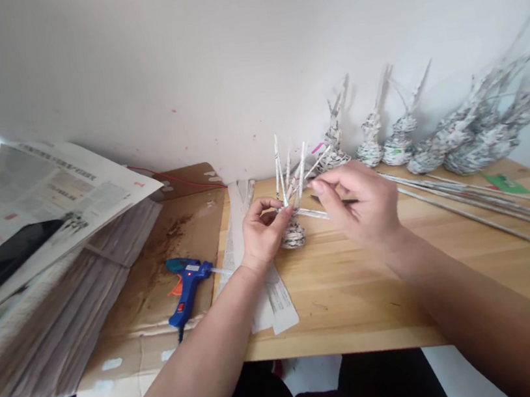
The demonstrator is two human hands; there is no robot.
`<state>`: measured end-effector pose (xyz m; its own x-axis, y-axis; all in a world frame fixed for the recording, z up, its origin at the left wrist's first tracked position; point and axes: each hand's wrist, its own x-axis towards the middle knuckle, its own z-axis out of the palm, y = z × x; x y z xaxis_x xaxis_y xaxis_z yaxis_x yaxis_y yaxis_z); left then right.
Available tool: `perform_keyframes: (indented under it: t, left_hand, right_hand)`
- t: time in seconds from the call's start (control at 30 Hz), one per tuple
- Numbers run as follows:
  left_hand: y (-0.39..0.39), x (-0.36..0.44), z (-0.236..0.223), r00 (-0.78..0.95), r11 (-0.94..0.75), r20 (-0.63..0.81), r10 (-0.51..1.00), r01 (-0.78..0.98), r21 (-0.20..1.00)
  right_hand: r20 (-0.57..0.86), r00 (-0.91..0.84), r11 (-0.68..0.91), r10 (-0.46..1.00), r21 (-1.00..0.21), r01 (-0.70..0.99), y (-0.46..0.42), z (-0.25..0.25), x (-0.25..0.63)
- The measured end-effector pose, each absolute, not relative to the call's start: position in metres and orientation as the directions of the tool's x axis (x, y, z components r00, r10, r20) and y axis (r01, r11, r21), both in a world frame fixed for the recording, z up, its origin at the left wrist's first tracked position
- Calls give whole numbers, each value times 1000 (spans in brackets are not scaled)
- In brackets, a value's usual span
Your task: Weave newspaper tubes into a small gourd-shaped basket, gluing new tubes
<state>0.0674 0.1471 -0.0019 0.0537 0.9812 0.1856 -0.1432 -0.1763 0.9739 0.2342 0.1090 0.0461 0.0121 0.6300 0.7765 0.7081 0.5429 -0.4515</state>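
A small round body woven from rolled newspaper tubes (293, 236) stands on the wooden table, several white tube ends sticking up from its top. My left hand (265, 226) is closed around its upper part, thumb in front and fingers behind. Just right of the upright ends, my right hand (361, 201) has thumb and forefinger pinched together; what lies between them is too small to make out. A flattened paper tube (314, 213) runs from the woven body toward my right palm. A thin dark stick-like thing (317, 198) shows beside the right fingers, partly hidden.
A blue glue gun (190, 289) lies on stained cardboard (156, 266) at left, near newspaper strips (282, 301). Stacked newspapers (76, 297) fill the far left. Several woven paper pieces (397, 140) line the wall; long paper tubes (488, 206) lie at right by a green card (507, 183).
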Motion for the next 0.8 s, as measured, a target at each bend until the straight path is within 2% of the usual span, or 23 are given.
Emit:
perform_keyframes:
  t: [0.07, 0.2, 0.33, 0.43, 0.6, 0.67, 0.8]
  left_hand:
    - [149, 67, -2, 10, -155, 160, 987, -198, 968]
    - [156, 64, -5, -72, -156, 139, 988, -354, 922]
    - [163, 62, -7, -113, -152, 113, 987, -440, 885]
    - [165, 62, -5, -131, -153, 101, 986, -483, 862]
    - [164, 63, -3, -111, -132, 85, 990, -543, 829]
    - [162, 64, -3, -93, -125, 89, 992, -532, 837]
    - [156, 66, -1, -27, -112, 114, 993, -494, 862]
  right_hand:
    - [790, -113, 614, 603, -370, 697, 99, 48, 228]
    - [586, -342, 601, 735, -327, 730, 91, 37, 214]
    - [432, -295, 450, 852, -318, 834, 98, 27, 210]
    - [371, -207, 358, 905, -404, 842, 103, 27, 214]
    - [346, -35, 284, 937, -704, 651, 111, 24, 217]
    - [392, 12, 322, 920, -773, 546, 114, 22, 217]
    - [476, 16, 428, 879, -804, 412, 116, 20, 217]
